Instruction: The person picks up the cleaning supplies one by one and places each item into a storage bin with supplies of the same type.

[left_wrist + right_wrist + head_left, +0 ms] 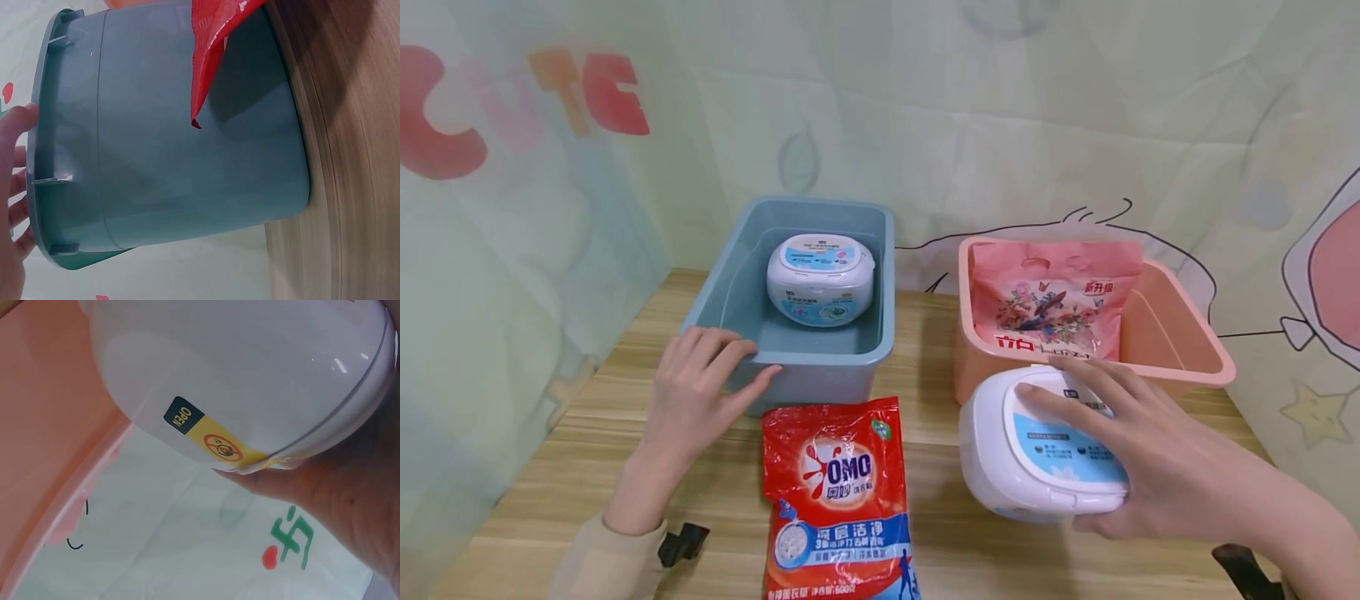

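Note:
My right hand [1138, 442] grips a white plastic tub [992, 450] with a blue label on its lid, tilted in front of the pink bin [1195, 362]. In the right wrist view the tub [237, 369] shows an "OPEN" sticker beside the thumb. My left hand [696, 392] rests at the near rim of the blue bin [812, 379], fingers loosely bent and thumb out along the rim. A similar white tub [820, 283] stands inside that blue bin. Between the hands, a red OMO detergent bag [838, 500] lies on the table.
A pink detergent bag [1060, 300] stands in the pink bin, its top above the rim. The wooden table [617, 375] runs under everything. Behind hangs a pale printed cloth [850, 100] with cartoon drawings.

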A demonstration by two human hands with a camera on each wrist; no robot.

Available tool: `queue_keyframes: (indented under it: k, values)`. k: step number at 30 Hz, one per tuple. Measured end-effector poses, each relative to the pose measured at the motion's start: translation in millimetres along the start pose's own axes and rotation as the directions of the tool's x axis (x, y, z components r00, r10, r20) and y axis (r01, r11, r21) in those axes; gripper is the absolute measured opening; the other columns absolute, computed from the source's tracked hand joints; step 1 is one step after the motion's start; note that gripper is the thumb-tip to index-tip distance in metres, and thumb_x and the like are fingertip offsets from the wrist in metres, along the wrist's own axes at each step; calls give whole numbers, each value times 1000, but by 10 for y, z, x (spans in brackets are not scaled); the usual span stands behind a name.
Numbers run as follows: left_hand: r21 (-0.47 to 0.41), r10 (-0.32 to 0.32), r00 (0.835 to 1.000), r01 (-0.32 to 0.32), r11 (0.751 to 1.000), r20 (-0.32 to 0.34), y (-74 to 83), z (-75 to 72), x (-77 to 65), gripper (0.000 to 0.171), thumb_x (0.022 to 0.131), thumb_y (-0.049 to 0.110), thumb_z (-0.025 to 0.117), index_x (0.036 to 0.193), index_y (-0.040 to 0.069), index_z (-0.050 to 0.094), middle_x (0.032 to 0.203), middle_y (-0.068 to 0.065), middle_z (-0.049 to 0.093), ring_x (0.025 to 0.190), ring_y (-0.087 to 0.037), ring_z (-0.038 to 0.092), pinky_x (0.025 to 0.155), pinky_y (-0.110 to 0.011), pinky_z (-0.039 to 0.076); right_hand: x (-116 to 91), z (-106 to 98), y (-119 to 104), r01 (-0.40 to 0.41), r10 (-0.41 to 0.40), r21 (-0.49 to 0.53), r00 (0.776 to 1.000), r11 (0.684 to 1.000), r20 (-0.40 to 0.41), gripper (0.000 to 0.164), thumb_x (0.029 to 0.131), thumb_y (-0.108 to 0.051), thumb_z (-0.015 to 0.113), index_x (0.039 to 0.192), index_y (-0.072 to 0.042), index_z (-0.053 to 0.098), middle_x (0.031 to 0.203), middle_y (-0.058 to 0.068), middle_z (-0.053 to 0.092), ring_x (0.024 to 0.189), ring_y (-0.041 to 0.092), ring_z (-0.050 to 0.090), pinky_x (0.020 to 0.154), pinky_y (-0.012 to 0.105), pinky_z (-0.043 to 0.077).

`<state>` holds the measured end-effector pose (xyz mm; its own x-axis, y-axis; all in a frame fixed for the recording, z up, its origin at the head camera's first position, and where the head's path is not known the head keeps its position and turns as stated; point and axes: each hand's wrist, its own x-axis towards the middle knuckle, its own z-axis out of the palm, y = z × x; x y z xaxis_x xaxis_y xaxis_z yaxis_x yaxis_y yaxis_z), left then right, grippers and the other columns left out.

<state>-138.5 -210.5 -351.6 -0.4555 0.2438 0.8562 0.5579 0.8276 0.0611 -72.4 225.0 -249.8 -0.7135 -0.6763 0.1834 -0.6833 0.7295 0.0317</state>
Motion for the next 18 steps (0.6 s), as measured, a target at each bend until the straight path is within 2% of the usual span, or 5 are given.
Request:
queue_keyframes:
  k: [9,14,18]
  values:
    - [5,-2,1000,2,1000,7,0,-4,-2,55,95,53,48,87,2,66,84,-16,62,80,-32,53,68,-43,42,70,-35,-13,30,-30,-29,999,999,-13,103,58,-65,81,146,-39,35,153,-1,31,131,22,34,88,48,46]
    - [3,-4,1000,4,1000,9,3,-4,-4,56,95,54,47,88,2,66,84,-16,62,80,-31,53,68,-43,42,99,-73,-26,8,-8,-30,1000,1000,21,98,61,-73,73,145,-42,33,154,-2,30,130,22,35,89,51,45]
    - [5,0,1000,0,1000,12,1,-4,-4,57,95,54,47,88,2,66,85,-16,62,80,-31,54,68,-43,42,125,-90,-43,8,-7,-30,1000,1000,31,99,61,-71,75,145,-43,33,153,-3,30,131,21,34,91,52,44]
